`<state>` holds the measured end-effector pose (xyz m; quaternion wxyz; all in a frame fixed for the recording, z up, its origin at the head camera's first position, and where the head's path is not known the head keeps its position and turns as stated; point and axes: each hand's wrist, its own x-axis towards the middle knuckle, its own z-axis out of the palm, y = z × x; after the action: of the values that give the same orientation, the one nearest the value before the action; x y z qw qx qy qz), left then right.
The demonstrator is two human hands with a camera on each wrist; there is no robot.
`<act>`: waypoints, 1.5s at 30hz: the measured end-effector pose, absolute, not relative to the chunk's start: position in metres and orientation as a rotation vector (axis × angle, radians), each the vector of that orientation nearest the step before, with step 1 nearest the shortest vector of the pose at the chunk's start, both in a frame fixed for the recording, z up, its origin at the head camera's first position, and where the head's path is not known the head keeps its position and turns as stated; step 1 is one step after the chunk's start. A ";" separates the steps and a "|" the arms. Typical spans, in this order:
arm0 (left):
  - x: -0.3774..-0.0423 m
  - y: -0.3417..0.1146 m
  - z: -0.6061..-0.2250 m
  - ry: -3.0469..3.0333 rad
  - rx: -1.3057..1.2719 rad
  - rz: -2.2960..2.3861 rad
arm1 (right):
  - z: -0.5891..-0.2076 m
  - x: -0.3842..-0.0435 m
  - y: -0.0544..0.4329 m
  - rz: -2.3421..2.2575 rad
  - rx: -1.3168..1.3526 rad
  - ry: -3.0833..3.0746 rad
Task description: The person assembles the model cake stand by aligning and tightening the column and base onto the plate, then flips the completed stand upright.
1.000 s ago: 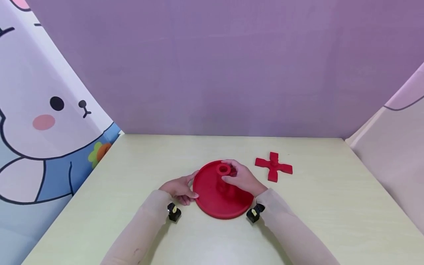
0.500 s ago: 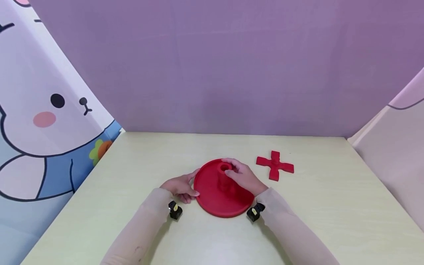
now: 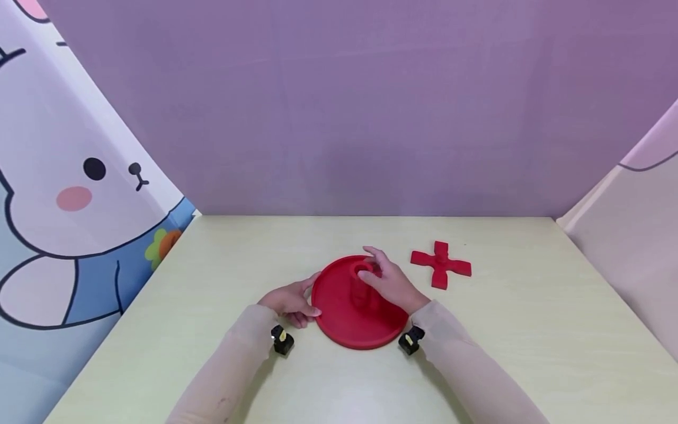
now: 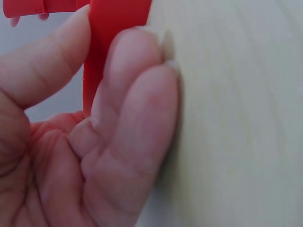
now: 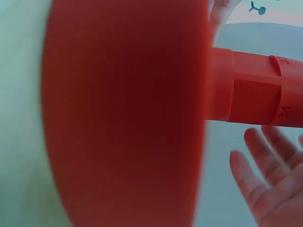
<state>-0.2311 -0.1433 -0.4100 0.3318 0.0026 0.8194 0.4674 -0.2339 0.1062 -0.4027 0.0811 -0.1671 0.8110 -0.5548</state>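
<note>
A round red base with a raised rim (image 3: 346, 330) lies flat on the table. On it stands a hollow red post (image 3: 361, 288), marked with small numbers in the right wrist view. My left hand (image 3: 288, 301) holds the base's left edge; in the left wrist view the thumb lies on the rim (image 4: 106, 42) and the fingers press its outer side. My right hand (image 3: 394, 285) is spread beside the post, thumb near its top and index finger raised. In the right wrist view, its fingers (image 5: 272, 163) stand apart from the post (image 5: 258, 90).
A red cross-shaped piece (image 3: 441, 265) with four arms and a small central knob lies behind and right of the base. A purple backdrop (image 3: 371, 118) rises at the table's (image 3: 529, 306) far edge, with a printed cloth (image 3: 79, 235) on the left.
My right hand's fingers have loosened and spread away from the post, the index finger lifting. My left hand stays at the base's edge. The cross-shaped piece has not moved.
</note>
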 end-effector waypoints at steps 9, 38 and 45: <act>-0.234 -0.148 -0.411 2.093 0.141 1.268 | -0.403 -0.235 0.113 -1.634 -0.659 2.417; -0.232 -0.140 -0.407 2.182 0.255 1.154 | -0.394 -0.231 0.105 -1.524 -0.512 2.608; -0.232 -0.139 -0.407 2.163 0.243 1.167 | -0.397 -0.231 0.107 -1.618 -0.591 2.462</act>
<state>-0.2324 -0.1391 -0.4072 0.3297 0.0931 0.8267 0.4463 -0.2313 0.1070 -0.3971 0.0684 -0.1961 0.8175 -0.5371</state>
